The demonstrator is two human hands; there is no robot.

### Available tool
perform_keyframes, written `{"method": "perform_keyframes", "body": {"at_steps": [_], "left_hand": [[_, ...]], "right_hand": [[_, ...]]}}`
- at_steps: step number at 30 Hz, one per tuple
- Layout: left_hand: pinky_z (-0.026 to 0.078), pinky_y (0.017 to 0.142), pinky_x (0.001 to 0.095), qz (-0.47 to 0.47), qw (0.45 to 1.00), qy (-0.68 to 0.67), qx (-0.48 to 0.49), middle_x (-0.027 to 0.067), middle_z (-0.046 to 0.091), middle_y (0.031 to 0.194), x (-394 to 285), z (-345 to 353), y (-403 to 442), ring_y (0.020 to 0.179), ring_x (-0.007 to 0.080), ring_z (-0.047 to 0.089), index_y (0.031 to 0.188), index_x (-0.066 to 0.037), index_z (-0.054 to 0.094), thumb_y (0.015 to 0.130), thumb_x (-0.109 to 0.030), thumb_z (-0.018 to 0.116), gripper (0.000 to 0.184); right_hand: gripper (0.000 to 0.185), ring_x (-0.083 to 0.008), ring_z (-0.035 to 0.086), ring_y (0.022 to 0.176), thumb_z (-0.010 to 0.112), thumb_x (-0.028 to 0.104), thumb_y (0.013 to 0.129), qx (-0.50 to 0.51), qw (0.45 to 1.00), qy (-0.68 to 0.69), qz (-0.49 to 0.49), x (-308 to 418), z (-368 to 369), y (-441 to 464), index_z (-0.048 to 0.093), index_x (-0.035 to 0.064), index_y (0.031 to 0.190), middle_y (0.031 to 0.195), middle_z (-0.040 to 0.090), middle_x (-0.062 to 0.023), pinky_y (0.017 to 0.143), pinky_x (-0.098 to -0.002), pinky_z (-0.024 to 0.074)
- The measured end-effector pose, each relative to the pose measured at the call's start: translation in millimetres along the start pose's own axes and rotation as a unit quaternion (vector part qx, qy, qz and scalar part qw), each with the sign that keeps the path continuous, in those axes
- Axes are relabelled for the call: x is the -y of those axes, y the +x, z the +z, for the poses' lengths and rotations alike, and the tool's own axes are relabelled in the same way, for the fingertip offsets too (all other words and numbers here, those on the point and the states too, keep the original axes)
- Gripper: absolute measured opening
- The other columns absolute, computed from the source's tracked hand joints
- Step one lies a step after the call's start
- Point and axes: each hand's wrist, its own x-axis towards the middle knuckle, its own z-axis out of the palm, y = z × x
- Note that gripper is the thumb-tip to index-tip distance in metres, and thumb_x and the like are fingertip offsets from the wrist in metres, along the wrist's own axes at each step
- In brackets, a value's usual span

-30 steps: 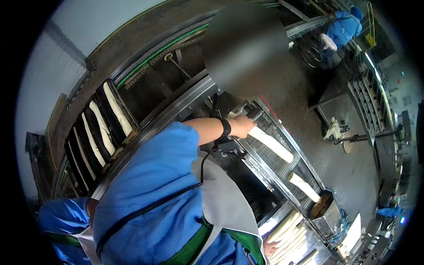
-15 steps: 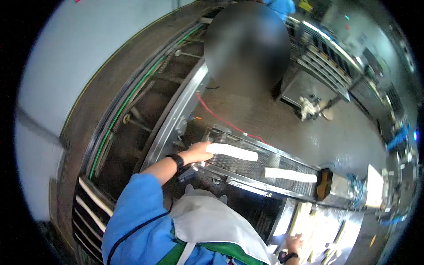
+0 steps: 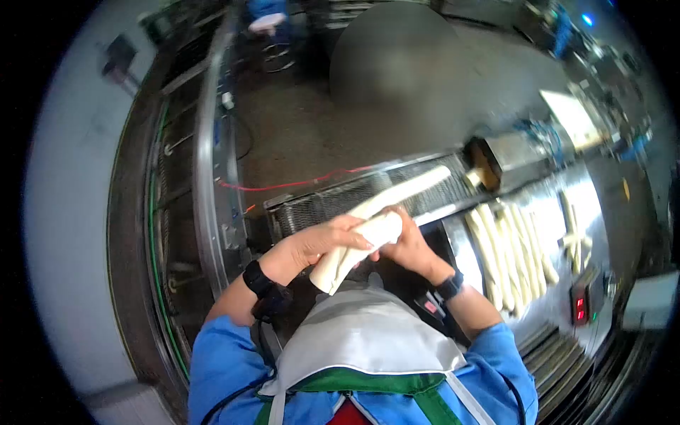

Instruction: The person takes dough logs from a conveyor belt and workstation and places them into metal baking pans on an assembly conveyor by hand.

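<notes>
A pale dough roll [image 3: 340, 263] is held in front of my apron, above the near edge of the mesh conveyor [image 3: 312, 212]. My left hand [image 3: 315, 241] is wrapped round it from the left. On its other end, my right hand [image 3: 411, 248] closes round the roll, which looks folded or doubled there. A long dough strip [image 3: 407, 190] lies behind my hands along the belt. Another dough piece [image 3: 476, 177] shows at the mouth of the metal housing at the belt's right end.
Several dough strips [image 3: 511, 255] lie side by side on the shiny metal table [image 3: 591, 205] at the right, with shorter pieces beyond. A scale display [image 3: 581, 306] stands at its near edge. A metal rail [image 3: 207, 156] runs along the left. A person in blue [image 3: 268, 15] is far off.
My left hand has lifted dough off the belt and brought it before my apron. My right hand has come up from the metal table to hold it too. The view has turned right.
</notes>
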Motion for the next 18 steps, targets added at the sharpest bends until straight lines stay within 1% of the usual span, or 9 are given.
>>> {"method": "perform_keyframes", "body": {"at_steps": [2,5,7,9,10,13,15,17,18], "left_hand": [[0.056,0.063,0.0251,0.031,0.985,-0.168,0.007,0.0263,0.059,0.101,0,3,19,0.08,0.0197,0.063,0.126,0.012,0.037,0.085,-0.024,0.056,0.058],[0.055,0.076,0.0318,0.071,0.935,-0.337,0.091,0.0274,0.054,0.113,-15,18,51,0.089,0.0247,0.061,0.128,0.01,0.036,0.094,-0.042,0.042,0.062],[0.05,0.086,0.0365,0.124,0.966,-0.228,0.024,0.0247,0.052,0.119,-14,12,65,0.098,0.0269,0.058,0.132,0.006,0.036,0.094,-0.049,0.036,0.066],[0.046,0.093,0.0362,0.099,0.979,-0.176,-0.021,0.0228,0.05,0.124,3,-10,70,0.108,0.0277,0.054,0.135,0.001,0.036,0.094,-0.043,0.043,0.06],[0.044,0.094,0.0357,0.102,0.989,0.043,-0.096,0.0221,0.049,0.126,19,-29,77,0.111,0.0279,0.053,0.136,0.0,0.036,0.092,-0.039,0.05,0.06],[0.042,0.095,0.0367,0.063,0.831,0.497,-0.242,0.0239,0.048,0.128,71,-87,79,0.117,0.0332,0.05,0.136,0.0,0.036,0.08,-0.026,0.067,0.07],[0.042,0.095,0.0372,0.004,0.771,0.577,-0.271,0.0241,0.048,0.127,106,-117,75,0.114,0.0349,0.051,0.136,0.001,0.033,0.076,-0.025,0.068,0.074],[0.042,0.094,0.0376,-0.034,0.747,0.598,-0.288,0.0234,0.048,0.126,116,-115,65,0.112,0.0355,0.052,0.137,0.001,0.033,0.076,-0.024,0.067,0.073],[0.042,0.094,0.038,-0.071,0.723,0.615,-0.307,0.0227,0.049,0.126,119,-115,63,0.11,0.0361,0.053,0.137,0.0,0.033,0.077,-0.022,0.066,0.072]], "right_hand": [[0.048,-0.0187,0.061,0.086,0.069,0.007,0.07,-0.043,0.979,0.177,0.093,-15,-17,-2,0.05,0.0006,0.114,0.096,0.062,-0.0093,0.077,-0.029,0.0495],[0.041,-0.0133,0.061,0.075,0.068,0.009,0.073,-0.105,0.943,0.235,0.212,-9,-74,-28,0.053,0.0011,0.11,0.09,0.064,-0.0061,0.068,-0.0262,0.0506],[0.036,-0.0095,0.058,0.064,0.068,0.01,0.074,-0.184,0.931,0.221,0.226,3,-116,-53,0.055,0.0014,0.107,0.079,0.062,-0.0031,0.06,-0.0231,0.0493],[0.032,-0.0091,0.056,0.061,0.069,0.011,0.074,-0.231,0.923,0.204,0.231,-3,-163,-88,0.057,0.0018,0.102,0.073,0.059,-0.0014,0.057,-0.0227,0.0483],[0.03,-0.0095,0.056,0.062,0.069,0.014,0.074,-0.26,0.917,0.166,0.253,-1,-182,-101,0.058,0.0016,0.099,0.072,0.058,-0.0019,0.056,-0.024,0.0479],[0.034,-0.0141,0.058,0.065,0.069,0.023,0.073,-0.304,0.899,-0.003,0.314,-36,-238,-151,0.058,-0.0009,0.095,0.072,0.058,-0.0059,0.057,-0.0296,0.0471],[0.037,-0.0226,0.061,0.071,0.067,0.026,0.072,-0.364,0.821,-0.293,0.328,-102,-260,-197,0.058,-0.0031,0.094,0.074,0.059,-0.0122,0.063,-0.0355,0.0472],[0.049,-0.0333,0.06,0.085,0.065,0.027,0.073,-0.361,0.779,-0.354,0.371,-195,-274,-259,0.054,-0.0027,0.11,0.095,0.06,-0.0207,0.074,-0.0425,0.0474],[0.059,-0.0378,0.055,0.096,0.064,0.03,0.074,-0.344,0.724,-0.383,0.458,-181,-254,-256,0.046,-0.0004,0.121,0.109,0.054,-0.0233,0.083,-0.0465,0.0435]]}}
